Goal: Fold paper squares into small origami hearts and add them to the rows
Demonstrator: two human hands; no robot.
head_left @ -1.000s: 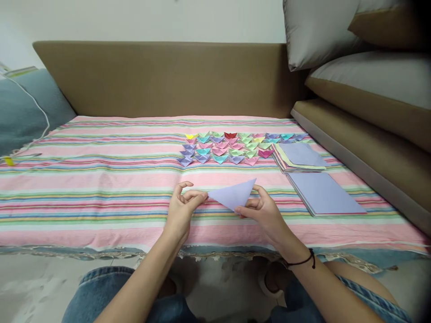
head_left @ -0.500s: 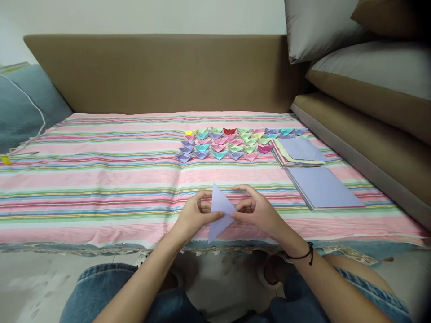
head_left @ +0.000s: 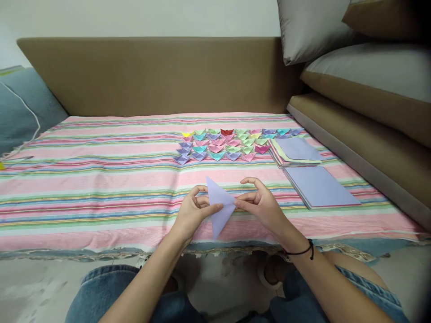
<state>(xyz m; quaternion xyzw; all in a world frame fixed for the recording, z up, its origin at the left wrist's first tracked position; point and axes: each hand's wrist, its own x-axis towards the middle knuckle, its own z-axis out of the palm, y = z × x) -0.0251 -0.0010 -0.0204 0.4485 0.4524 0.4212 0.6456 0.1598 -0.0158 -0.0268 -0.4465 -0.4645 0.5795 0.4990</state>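
A sheet of lavender origami paper (head_left: 218, 215), folded into a triangle, is held between both hands above the striped cloth. My left hand (head_left: 195, 208) grips its long edge, thumb on the near face and fingers behind. The tip on the right is pinched between thumb and finger of my right hand (head_left: 259, 202), whose index finger is raised off the paper. Beyond the hands, several small folded paper boats (head_left: 217, 148) in many colours stand in rows on the cloth.
Right of the boats lies a stack of mixed coloured paper (head_left: 298, 149). Nearer is a stack topped with lavender sheets (head_left: 321, 186). Large cushions (head_left: 363, 121) line the right side, and a brown backrest (head_left: 151, 76) runs behind the striped cloth (head_left: 84, 193).
The paper triangle has tilted slightly, its top corner shifting left and up. My right index finger has lifted a little away from it. The whole view has shifted slightly.
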